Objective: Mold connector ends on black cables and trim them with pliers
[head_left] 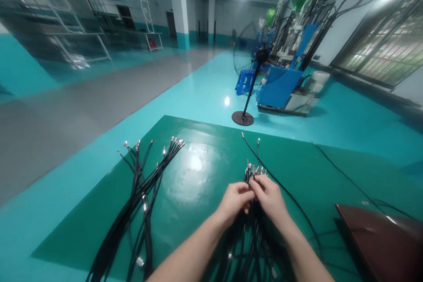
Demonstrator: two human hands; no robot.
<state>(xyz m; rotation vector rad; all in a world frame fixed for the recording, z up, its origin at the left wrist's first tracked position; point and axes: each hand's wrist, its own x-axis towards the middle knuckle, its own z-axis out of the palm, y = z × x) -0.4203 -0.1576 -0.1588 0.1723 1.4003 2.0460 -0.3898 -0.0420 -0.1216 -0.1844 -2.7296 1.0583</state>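
Both hands meet over a bundle of black cables (254, 233) with silvery metal ends, lying on the green table mat (194, 194). My left hand (235, 200) has its fingers closed on cables near their metal ends. Beside it, touching, my right hand (268, 191) pinches at the same cable ends. The metal tips (253, 168) stick out just beyond the fingertips. Exactly which cables each hand grips is partly hidden by the fingers. To the left lies another bunch of black cables (132, 207), its metal ends fanned toward the far side.
Single loose cables (291, 196) lie to the right of my hands. A dark brown panel (380, 242) sits at the right front. Past the table stand a black pedestal fan (243, 117), a blue stool (245, 82) and blue machines (280, 86).
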